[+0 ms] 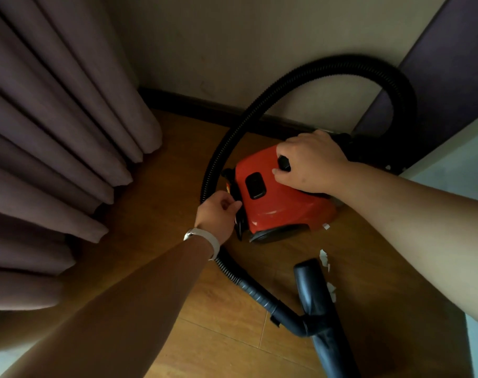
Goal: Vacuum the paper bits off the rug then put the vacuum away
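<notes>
Left forearm nearest: left hand (217, 214), fingers pinched on the red vacuum (276, 205) at its black front fitting. Right hand (310, 162) at 1 o'clock, fingers clamped round the carry handle (284, 162) (probably steadying or lifting). Hose (259, 105) arches behind. Wand (314, 296) and paper bits (323, 256) obstruct at 5 o'clock, curtain (55, 132) at 9.

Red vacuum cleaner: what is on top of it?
The right grip, a hand, curls round a black handle; a black switch sits beside. Its palm covers the rest.
</notes>
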`<state>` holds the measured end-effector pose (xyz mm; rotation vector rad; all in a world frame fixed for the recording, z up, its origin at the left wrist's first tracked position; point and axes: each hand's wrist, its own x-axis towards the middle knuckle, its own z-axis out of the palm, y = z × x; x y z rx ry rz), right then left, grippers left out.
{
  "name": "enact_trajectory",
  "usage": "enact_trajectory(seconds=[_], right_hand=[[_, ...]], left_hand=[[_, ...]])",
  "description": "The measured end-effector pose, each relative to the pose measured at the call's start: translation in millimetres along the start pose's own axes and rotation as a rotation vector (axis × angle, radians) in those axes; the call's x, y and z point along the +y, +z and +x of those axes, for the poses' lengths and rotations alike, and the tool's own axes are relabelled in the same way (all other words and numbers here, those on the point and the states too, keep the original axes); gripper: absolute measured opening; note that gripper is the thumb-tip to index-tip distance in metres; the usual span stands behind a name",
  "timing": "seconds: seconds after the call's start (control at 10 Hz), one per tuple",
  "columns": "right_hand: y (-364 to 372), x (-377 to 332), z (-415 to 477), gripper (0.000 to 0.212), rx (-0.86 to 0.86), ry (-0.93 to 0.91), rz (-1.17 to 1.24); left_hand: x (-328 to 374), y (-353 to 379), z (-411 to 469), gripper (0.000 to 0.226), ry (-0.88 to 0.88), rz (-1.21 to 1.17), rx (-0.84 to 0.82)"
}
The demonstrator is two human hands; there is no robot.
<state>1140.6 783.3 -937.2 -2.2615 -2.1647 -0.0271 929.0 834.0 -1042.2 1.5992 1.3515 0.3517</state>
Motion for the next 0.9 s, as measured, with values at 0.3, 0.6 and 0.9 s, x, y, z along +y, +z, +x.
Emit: enact_trajectory(seconds=[0.3,0.6,0.9], right_hand=[[0,2,-3,0.030,0.000,-0.006,0.020],[-6,1,-7,0.038,0.007,-0.047,0.031],[-11,-8,-20,0.055,-0.059,-0.153,0.025]], left_hand=[[-2,-10,-3,0.018,-0.032,-0.082,-0.080],[3,-20,-10,0.023,0.036,0.026,-0.064],[25,-69,4,0.067,0.665,0.666,-0.070]])
